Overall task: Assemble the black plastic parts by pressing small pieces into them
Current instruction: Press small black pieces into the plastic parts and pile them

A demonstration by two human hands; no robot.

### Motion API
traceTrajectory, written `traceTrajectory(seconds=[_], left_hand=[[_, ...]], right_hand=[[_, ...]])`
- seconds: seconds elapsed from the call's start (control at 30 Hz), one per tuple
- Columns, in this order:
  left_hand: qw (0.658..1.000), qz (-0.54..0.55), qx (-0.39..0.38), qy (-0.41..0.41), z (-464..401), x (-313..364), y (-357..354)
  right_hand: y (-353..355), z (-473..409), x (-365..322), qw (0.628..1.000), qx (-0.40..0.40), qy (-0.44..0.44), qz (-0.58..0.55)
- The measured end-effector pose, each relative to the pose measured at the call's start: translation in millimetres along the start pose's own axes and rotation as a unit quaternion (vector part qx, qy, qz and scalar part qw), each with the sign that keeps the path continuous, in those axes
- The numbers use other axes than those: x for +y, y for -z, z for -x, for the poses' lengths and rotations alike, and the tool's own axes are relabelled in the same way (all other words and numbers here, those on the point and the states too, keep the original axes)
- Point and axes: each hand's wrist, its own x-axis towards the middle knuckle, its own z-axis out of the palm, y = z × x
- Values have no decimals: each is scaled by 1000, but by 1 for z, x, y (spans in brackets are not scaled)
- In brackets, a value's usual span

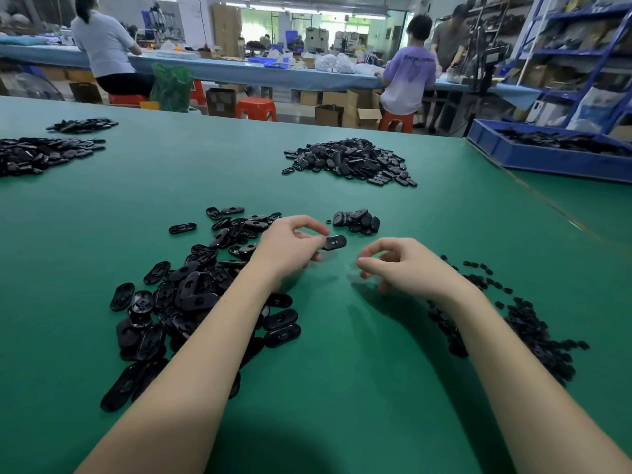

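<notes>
My left hand (289,246) pinches one black oval plastic part (334,242) just above the green table, its far end sticking out to the right. My right hand (402,265) hovers a short way right of that part, fingers curled; whether it holds a small piece cannot be told. A heap of loose black oval parts (191,285) lies under and left of my left forearm. Small black pieces (526,323) are scattered beside my right forearm. A little stack of oval parts (357,221) sits just beyond my hands.
A larger heap of black parts (349,160) lies farther back on the green table (342,371), with two more heaps (44,153) at far left. A blue tray (547,152) with black parts stands at the right edge. People work at a bench behind.
</notes>
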Motion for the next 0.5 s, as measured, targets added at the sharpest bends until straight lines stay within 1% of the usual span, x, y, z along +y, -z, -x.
traceTrajectory(seconds=[0.07,0.13,0.17,0.23,0.33,0.5], left_hand=[[996,69,-50,20,5,1,-9],[991,108,-77,28,8,3,-17],[988,127,-86,32,9,3,-21],[982,158,-99,37,10,4,-25],[976,181,-116,41,10,4,-29],[975,176,-130,47,13,1,-34]], right_hand=[[1,-1,1,998,34,-7,-60],[3,-2,2,992,58,-6,-114],[4,-2,3,990,70,-3,-122],[6,-2,6,988,86,2,-126],[12,-1,10,986,83,-2,-141],[16,0,13,991,74,-11,-111]])
